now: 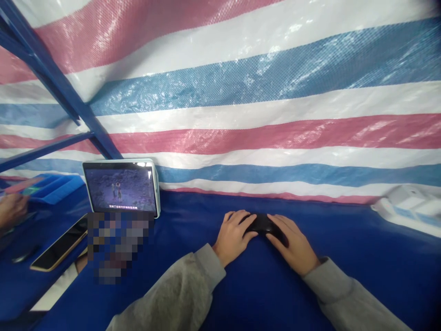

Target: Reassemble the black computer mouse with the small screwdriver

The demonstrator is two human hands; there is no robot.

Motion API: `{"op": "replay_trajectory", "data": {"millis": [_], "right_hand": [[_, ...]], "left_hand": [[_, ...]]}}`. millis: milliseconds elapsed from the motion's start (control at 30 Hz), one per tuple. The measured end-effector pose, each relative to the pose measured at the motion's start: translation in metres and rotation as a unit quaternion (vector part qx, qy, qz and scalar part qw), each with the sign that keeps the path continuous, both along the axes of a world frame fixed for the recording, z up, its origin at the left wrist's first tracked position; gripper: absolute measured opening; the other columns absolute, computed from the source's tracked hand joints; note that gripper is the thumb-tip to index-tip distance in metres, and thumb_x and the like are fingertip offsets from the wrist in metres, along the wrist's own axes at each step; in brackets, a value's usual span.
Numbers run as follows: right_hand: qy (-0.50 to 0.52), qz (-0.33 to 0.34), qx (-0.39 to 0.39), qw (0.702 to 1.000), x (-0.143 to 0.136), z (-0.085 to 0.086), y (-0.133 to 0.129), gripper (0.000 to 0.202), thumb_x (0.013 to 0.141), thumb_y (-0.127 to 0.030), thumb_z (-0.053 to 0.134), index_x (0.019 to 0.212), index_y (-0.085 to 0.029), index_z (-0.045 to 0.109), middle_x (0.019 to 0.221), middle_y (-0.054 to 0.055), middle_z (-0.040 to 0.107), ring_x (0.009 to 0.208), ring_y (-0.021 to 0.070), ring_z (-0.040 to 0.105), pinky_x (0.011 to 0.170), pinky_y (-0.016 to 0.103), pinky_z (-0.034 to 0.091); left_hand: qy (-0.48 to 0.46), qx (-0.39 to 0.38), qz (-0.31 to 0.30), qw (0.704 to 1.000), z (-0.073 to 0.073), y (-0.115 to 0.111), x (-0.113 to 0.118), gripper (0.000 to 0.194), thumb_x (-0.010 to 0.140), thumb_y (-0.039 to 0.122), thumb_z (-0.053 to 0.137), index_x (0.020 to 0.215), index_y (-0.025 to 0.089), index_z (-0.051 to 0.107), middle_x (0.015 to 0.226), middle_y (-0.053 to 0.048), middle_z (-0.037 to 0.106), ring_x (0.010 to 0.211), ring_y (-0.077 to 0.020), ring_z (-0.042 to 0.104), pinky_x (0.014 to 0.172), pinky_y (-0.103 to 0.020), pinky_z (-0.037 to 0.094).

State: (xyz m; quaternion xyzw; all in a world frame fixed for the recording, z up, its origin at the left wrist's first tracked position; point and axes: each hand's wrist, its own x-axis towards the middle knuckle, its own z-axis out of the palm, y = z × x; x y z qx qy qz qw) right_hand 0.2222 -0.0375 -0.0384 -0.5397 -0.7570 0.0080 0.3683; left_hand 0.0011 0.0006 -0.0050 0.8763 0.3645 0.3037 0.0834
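Note:
A small, black, glossy, rounded object (262, 224) rests on the blue tabletop, partly covered by my fingers; its exact kind I cannot make out. My left hand (234, 234) is closed on its left end, thumb at the near side and fingers curled over the far side. At the right end my right hand (292, 241) grips it too, with the fingers over the top and the thumb along the near edge. Both wrists are in grey sleeves.
On the left a tablet (120, 188) stands upright, playing a video. Beside it lie a phone (64, 243) and a blue tray (62, 187), near another person's hand (13, 209). White packaging (411, 207) sits at the far right, below the striped tarp (241, 133).

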Motion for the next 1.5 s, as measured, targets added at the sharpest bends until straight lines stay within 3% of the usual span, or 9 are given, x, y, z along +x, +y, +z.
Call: {"op": "replay_trajectory", "data": {"millis": [267,467,600,700,933,1100,1233,1367,1500], "right_hand": [[0.005,-0.016,-0.007,1.0,0.0,0.003,-0.003,0.049,0.09,-0.044,0.052,0.134,-0.023,0.053,0.126,0.01,0.065,0.121,0.027,0.057,0.102,0.047,0.048],[0.01,-0.044,0.001,0.999,0.001,0.004,-0.002,0.042,0.09,-0.045,0.052,0.125,-0.023,0.061,0.114,0.009,0.071,0.111,0.0268,0.063,0.097,0.047,0.051],[0.006,-0.055,-0.003,0.998,0.002,0.003,-0.001,0.044,0.089,-0.05,0.054,0.122,-0.023,0.063,0.112,0.009,0.072,0.11,0.0273,0.063,0.095,0.046,0.052],[0.007,-0.055,0.01,0.998,0.002,0.004,0.0,0.044,0.089,-0.051,0.053,0.12,-0.022,0.064,0.106,0.008,0.074,0.102,0.0257,0.066,0.102,0.05,0.047],[0.042,-0.089,0.012,0.995,0.004,0.007,0.001,0.036,0.096,-0.043,0.04,0.111,-0.024,0.066,0.103,0.006,0.072,0.1,0.023,0.064,0.107,0.053,0.038],[0.024,-0.172,0.038,0.984,0.005,0.009,0.0,0.036,0.093,-0.042,0.042,0.109,-0.022,0.069,0.101,0.01,0.067,0.097,0.0244,0.062,0.091,0.043,0.045],[-0.041,-0.265,-0.031,0.963,0.003,0.012,0.0,0.037,0.086,-0.042,0.049,0.114,-0.023,0.066,0.085,0.006,0.066,0.086,0.0243,0.062,0.084,0.043,0.04],[-0.072,-0.242,-0.113,0.961,0.003,0.013,-0.002,0.037,0.083,-0.039,0.049,0.113,-0.022,0.064,0.068,0.002,0.066,0.074,0.0229,0.064,0.082,0.044,0.038],[-0.037,-0.21,-0.092,0.973,0.01,0.014,0.0,0.04,0.083,-0.037,0.048,0.116,-0.019,0.062,0.061,-0.001,0.064,0.058,0.0202,0.063,0.068,0.038,0.043]], "left_hand": [[-0.02,0.002,0.03,0.999,0.006,-0.002,0.002,0.034,0.1,0.04,0.047,0.125,0.022,0.06,0.116,-0.007,0.068,0.114,-0.0224,0.06,0.101,-0.044,0.042],[-0.02,-0.03,0.04,0.999,0.009,-0.001,0.0,0.035,0.104,0.038,0.038,0.13,0.023,0.055,0.109,-0.005,0.071,0.106,-0.0201,0.063,0.099,-0.043,0.044],[0.007,-0.009,0.036,0.999,0.011,-0.002,0.0,0.041,0.103,0.04,0.039,0.139,0.023,0.047,0.128,-0.009,0.061,0.119,-0.0227,0.056,0.103,-0.045,0.043],[0.045,0.033,-0.005,0.998,0.011,-0.004,0.0,0.047,0.099,0.047,0.044,0.139,0.023,0.047,0.142,-0.012,0.049,0.133,-0.0271,0.045,0.108,-0.047,0.04],[0.108,0.055,-0.015,0.993,0.004,-0.003,0.002,0.053,0.099,0.047,0.045,0.147,0.027,0.037,0.147,-0.011,0.045,0.14,-0.0283,0.038,0.115,-0.053,0.032],[0.119,0.058,-0.029,0.991,0.004,-0.004,0.002,0.044,0.101,0.037,0.044,0.144,0.026,0.042,0.146,-0.01,0.047,0.139,-0.0262,0.04,0.117,-0.051,0.031],[0.103,0.072,-0.058,0.99,0.002,-0.004,0.003,0.041,0.101,0.027,0.043,0.142,0.02,0.043,0.149,-0.01,0.045,0.142,-0.0229,0.037,0.118,-0.045,0.032],[0.089,0.068,-0.055,0.992,0.0,-0.003,0.003,0.042,0.1,0.022,0.044,0.142,0.02,0.042,0.147,-0.009,0.048,0.141,-0.0218,0.038,0.117,-0.045,0.034],[0.08,0.058,-0.053,0.994,0.002,-0.003,0.003,0.041,0.1,0.019,0.043,0.141,0.02,0.044,0.147,-0.009,0.048,0.141,-0.0218,0.038,0.117,-0.045,0.034]]}}
